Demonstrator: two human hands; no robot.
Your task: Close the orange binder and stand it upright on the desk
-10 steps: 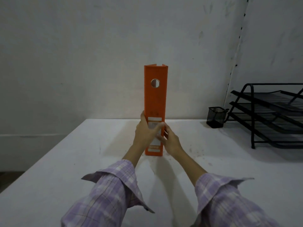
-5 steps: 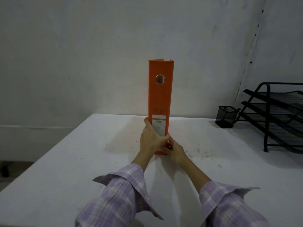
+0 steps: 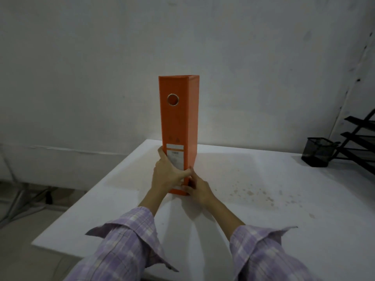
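Binder (image 3: 178, 126) has turned a little since a second ago: then you saw only the spine, now the right cover shows too as a narrow orange face. It also sits lower and nearer the middle of the view, but the wall and tray have shifted with it, so that looks like your head moving, not the binder travelling.

Position: closed, upright, bottom edge on the white desk (image 3: 253, 199), spine with its ring hole and label facing you, towards the far left part of the desktop. No lean I can see.

Your left hand (image 3: 165, 175) has slid down the spine; it wraps the lower left edge, thumb across the label area. Your right hand (image 3: 197, 189) is low at the right bottom corner, fingertips pressed to the cover. Both are clasped on the binder, neither released.

Read: closing is done and standing is done. My guess is you're squaring it up and checking it balances. What's left is letting go.

Risk: tall and narrow, so it may tip sideways if the covers splay at the base. Ease off one hand at a time.

Mesh pen cup (image 3: 316, 152) and black wire tray (image 3: 359, 142) are far right, well apart from the binder.
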